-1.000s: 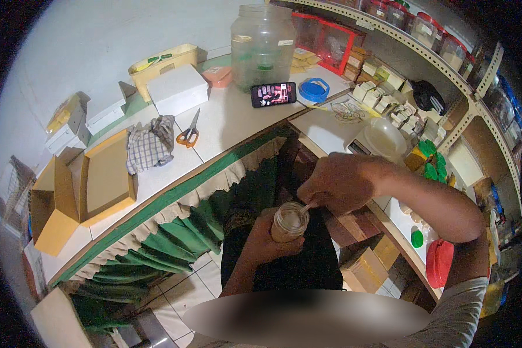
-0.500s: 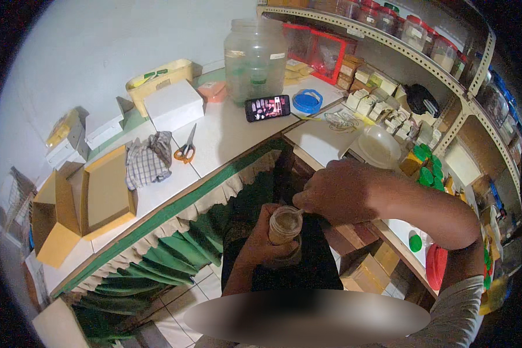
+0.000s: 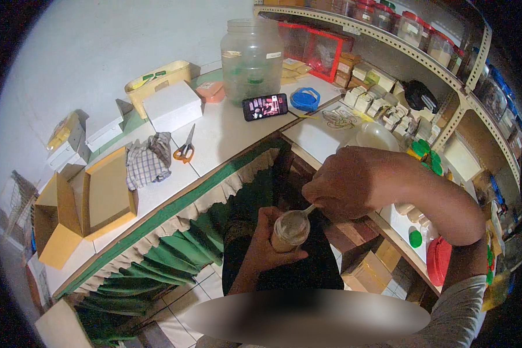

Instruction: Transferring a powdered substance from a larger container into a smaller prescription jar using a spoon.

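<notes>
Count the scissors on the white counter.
1. The orange-handled scissors lie on the white counter, between the checked cloth and the phone, below the white box. More could be hidden inside boxes.

Clear glossy plastic small jar (image 3: 290, 230), shiny metal spoon (image 3: 309, 209), matt checked cloth (image 3: 148, 160).

Sitting on the desk (image 3: 226, 136): one large clear jar (image 3: 252, 58), one phone (image 3: 265, 107), one pair of orange-handled scissors (image 3: 185, 148), one checked cloth (image 3: 148, 161), one blue tape roll (image 3: 304, 99), two white boxes (image 3: 172, 105) (image 3: 103, 130). Two hands (image 3: 348, 182) (image 3: 267, 246) gripping one small jar (image 3: 290, 230).
</notes>
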`<state>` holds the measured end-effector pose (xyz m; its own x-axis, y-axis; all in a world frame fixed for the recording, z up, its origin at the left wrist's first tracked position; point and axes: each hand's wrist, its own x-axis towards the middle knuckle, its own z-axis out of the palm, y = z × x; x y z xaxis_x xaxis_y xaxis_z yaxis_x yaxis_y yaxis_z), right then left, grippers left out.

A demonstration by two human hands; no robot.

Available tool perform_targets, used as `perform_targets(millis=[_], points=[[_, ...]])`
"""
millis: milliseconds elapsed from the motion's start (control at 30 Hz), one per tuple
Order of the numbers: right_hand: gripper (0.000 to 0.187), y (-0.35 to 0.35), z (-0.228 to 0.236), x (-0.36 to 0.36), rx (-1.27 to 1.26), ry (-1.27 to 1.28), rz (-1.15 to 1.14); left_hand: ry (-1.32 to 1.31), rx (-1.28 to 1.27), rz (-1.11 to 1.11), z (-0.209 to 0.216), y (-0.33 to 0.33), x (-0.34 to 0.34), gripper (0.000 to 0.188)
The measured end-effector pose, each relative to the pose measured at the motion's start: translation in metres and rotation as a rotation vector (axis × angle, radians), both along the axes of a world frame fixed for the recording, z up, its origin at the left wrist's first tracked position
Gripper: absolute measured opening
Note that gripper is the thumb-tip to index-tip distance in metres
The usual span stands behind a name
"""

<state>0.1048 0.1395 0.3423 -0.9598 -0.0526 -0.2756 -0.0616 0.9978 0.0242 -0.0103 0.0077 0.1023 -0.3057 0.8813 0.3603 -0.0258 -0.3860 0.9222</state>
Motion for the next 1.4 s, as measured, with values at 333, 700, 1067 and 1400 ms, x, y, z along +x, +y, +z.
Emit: perform_targets(millis=[333,700,1067,1400], points=[[0.016,0.028,-0.016,-0.005,-0.353,0.081,0.189,-0.24,-0.02,0.067,0.003,-0.006,0.01,0.067],[0.014,0.003,-0.048,-0.021,-0.099,-0.078,0.09,0.161,-0.283,0.104,-0.005,-0.008,0.0,0.064],[0.017,0.003,-0.054,-0.025,-0.059,-0.047,0.089,0.031,-0.269,-0.042,-0.01,0.008,-0.004,0.063],[0.014,0.015,-0.01,-0.021,-0.056,-0.005,0.055,-0.12,-0.121,-0.073,0.008,0.003,-0.012,0.079]])
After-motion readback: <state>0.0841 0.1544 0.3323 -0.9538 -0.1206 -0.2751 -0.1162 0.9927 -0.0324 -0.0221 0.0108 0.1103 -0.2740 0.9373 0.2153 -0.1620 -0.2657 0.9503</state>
